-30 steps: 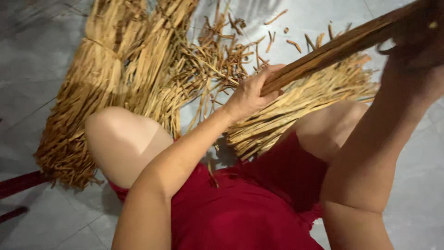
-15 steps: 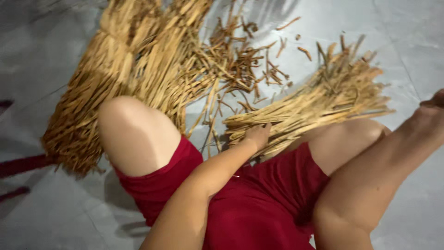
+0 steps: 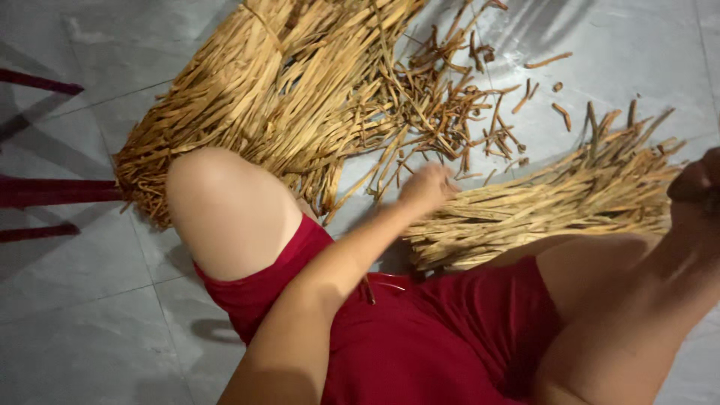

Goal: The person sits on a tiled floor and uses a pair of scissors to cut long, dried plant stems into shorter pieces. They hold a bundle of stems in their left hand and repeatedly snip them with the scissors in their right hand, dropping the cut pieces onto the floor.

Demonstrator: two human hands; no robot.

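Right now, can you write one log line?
left hand: on straw bundle | right hand: at frame edge, grip unclear | big straw pile: on tile floor

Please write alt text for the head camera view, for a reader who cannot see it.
A seated person in red shorts reaches the left hand to a bundle of tan dried strips on the grey tiled floor. A larger tied bundle lies beyond the knee, with short broken pieces scattered between; the right hand sits blurred at the frame's edge.
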